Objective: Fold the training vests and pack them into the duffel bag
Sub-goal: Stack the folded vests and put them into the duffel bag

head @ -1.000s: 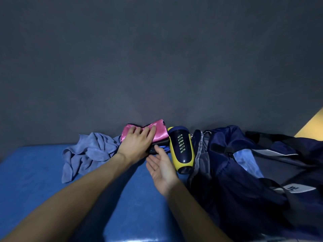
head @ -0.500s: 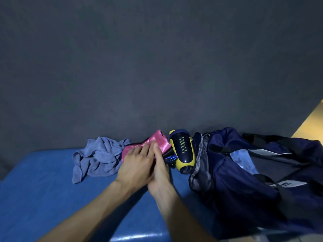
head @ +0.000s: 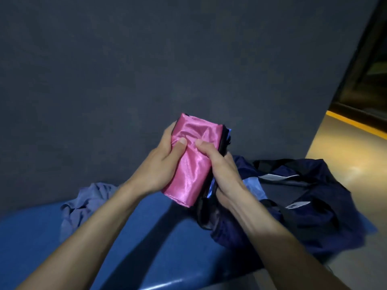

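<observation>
Both hands hold one folded stack of vests [head: 191, 162] in the air, just beside the bag [head: 310, 208] and a little above its near end. The left hand [head: 161, 164] grips the stack's pink top layer with the thumb pressed on the shiny cloth. The right hand [head: 219, 164] grips the other side, where darker and blue layers show under the pink. So the folding of this stack looks done, and I judge that packing is the step in hand. The bag lies open on the blue worktop [head: 129, 243]. One grey-blue cloth [head: 83, 204] lies crumpled on the worktop, well apart from the bag; if it is a vest, it is not yet folded.
</observation>
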`<state>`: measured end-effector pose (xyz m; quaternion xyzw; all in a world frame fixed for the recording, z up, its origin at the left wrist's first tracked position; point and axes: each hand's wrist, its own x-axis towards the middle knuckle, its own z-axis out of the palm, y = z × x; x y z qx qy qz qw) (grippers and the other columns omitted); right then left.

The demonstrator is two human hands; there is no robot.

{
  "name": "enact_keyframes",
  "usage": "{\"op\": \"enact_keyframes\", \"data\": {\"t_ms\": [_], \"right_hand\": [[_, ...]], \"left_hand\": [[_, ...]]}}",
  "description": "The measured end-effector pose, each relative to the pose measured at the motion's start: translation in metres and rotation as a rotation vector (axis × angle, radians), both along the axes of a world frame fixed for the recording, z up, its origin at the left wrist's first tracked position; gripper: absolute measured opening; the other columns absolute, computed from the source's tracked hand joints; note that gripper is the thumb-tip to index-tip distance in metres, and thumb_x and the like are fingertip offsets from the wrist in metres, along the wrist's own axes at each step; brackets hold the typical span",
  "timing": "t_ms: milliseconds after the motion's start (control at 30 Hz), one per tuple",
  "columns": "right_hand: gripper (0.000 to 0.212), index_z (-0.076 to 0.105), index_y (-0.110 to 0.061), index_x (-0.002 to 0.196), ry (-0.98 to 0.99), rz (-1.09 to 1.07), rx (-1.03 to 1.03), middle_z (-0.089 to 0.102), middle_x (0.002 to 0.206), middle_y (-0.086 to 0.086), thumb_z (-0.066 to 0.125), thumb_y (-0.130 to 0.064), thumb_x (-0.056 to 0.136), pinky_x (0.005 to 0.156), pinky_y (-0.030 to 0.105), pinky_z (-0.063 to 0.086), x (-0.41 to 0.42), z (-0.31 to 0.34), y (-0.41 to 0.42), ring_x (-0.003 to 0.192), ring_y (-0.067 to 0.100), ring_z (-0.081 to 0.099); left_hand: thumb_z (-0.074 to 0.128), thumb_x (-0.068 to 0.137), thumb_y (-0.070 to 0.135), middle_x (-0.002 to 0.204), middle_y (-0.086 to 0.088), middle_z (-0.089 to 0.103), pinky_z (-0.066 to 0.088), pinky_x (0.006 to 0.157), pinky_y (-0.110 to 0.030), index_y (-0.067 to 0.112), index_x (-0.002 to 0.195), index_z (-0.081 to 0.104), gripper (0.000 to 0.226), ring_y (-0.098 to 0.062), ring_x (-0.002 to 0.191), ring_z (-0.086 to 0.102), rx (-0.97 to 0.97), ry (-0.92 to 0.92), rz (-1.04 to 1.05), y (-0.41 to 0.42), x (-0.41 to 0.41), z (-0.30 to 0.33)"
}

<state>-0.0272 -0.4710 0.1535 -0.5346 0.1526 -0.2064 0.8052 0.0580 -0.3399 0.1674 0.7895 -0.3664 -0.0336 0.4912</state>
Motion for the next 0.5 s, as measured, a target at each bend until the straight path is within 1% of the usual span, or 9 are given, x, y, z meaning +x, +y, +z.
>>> {"op": "enact_keyframes", "data": {"t_ms": [100, 167, 200, 267, 333, 400, 433, 467, 500], "right_hand": [[0.027, 0.074, -0.012, 0.111, -0.042, 0.059, -0.100, 0.078, 0.105, 0.013, 0.080, -0.015, 0.085, 0.092, 0.045, 0.059, -0.028, 0.016, -0.042, 0.099, 0.029, 0.075], [0.028, 0.074, -0.009, 0.112, 0.005, 0.024, -0.191, 0.078, 0.105, 0.014, 0.079, -0.012, 0.085, 0.091, 0.044, 0.060, -0.044, 0.020, -0.080, 0.096, 0.029, 0.075], [0.029, 0.073, -0.007, 0.113, 0.039, 0.022, -0.228, 0.078, 0.104, 0.014, 0.077, -0.012, 0.085, 0.088, 0.042, 0.061, -0.052, 0.023, -0.102, 0.093, 0.029, 0.075], [0.028, 0.074, -0.008, 0.110, 0.119, 0.063, -0.261, 0.078, 0.102, 0.014, 0.076, -0.011, 0.082, 0.075, 0.036, 0.063, -0.071, 0.029, -0.150, 0.085, 0.025, 0.075], [0.029, 0.075, -0.010, 0.100, 0.256, 0.125, -0.246, 0.078, 0.096, 0.012, 0.084, -0.018, 0.073, 0.065, 0.030, 0.061, -0.085, 0.032, -0.199, 0.076, 0.022, 0.076], [0.051, 0.078, -0.010, 0.094, 0.403, 0.175, -0.176, 0.077, 0.098, 0.013, 0.098, -0.027, 0.050, 0.067, 0.032, 0.062, -0.095, 0.024, -0.240, 0.078, 0.025, 0.076], [0.062, 0.078, -0.009, 0.095, 0.448, 0.208, -0.133, 0.076, 0.099, 0.014, 0.102, -0.027, 0.040, 0.068, 0.033, 0.062, -0.098, 0.018, -0.257, 0.080, 0.027, 0.076], [0.065, 0.076, -0.008, 0.097, 0.485, 0.211, -0.124, 0.075, 0.098, 0.014, 0.102, -0.025, 0.040, 0.068, 0.033, 0.062, -0.100, 0.011, -0.270, 0.079, 0.028, 0.075], [0.059, 0.073, -0.007, 0.098, 0.508, 0.230, -0.126, 0.075, 0.093, 0.014, 0.098, -0.021, 0.047, 0.065, 0.031, 0.061, -0.100, 0.005, -0.279, 0.075, 0.027, 0.074]], "left_hand": [[0.034, 0.108, 0.049, 0.124, 0.016, 0.064, 0.048, 0.096, -0.033, 0.042, 0.144, 0.038, 0.037, -0.002, 0.110, 0.063, -0.107, -0.025, 0.007, -0.052, -0.022, -0.003], [0.034, 0.108, 0.049, 0.126, 0.016, 0.063, 0.048, 0.102, -0.034, 0.040, 0.140, 0.041, 0.034, -0.002, 0.114, 0.062, -0.146, 0.015, -0.071, -0.086, -0.034, -0.005], [0.034, 0.108, 0.051, 0.129, 0.017, 0.062, 0.047, 0.104, -0.033, 0.042, 0.141, 0.041, 0.036, -0.001, 0.117, 0.060, -0.141, 0.043, -0.132, -0.100, -0.038, -0.006], [0.034, 0.108, 0.051, 0.131, 0.018, 0.064, 0.045, 0.105, -0.030, 0.042, 0.143, 0.044, 0.037, -0.001, 0.119, 0.060, -0.087, 0.033, -0.218, -0.125, -0.037, -0.010], [0.039, 0.110, 0.038, 0.111, 0.011, 0.072, 0.053, 0.098, -0.036, 0.027, 0.130, 0.060, 0.031, -0.009, 0.100, 0.069, -0.036, -0.010, -0.249, -0.145, -0.028, -0.021], [0.045, 0.107, 0.019, 0.094, 0.004, 0.076, 0.058, 0.088, -0.039, 0.014, 0.111, 0.070, 0.026, -0.015, 0.083, 0.073, 0.088, -0.012, -0.344, -0.168, -0.021, -0.039], [0.048, 0.105, 0.012, 0.093, 0.001, 0.077, 0.058, 0.087, -0.034, 0.011, 0.108, 0.072, 0.025, -0.014, 0.082, 0.073, 0.209, -0.035, -0.403, -0.180, -0.019, -0.048], [0.050, 0.103, 0.009, 0.096, 0.000, 0.077, 0.056, 0.087, -0.028, 0.010, 0.108, 0.074, 0.025, -0.013, 0.085, 0.073, 0.334, -0.086, -0.458, -0.192, -0.020, -0.056], [0.052, 0.101, 0.009, 0.100, -0.002, 0.077, 0.053, 0.087, -0.024, 0.010, 0.108, 0.075, 0.024, -0.013, 0.091, 0.071, 0.444, -0.162, -0.505, -0.204, -0.021, -0.065]]}}
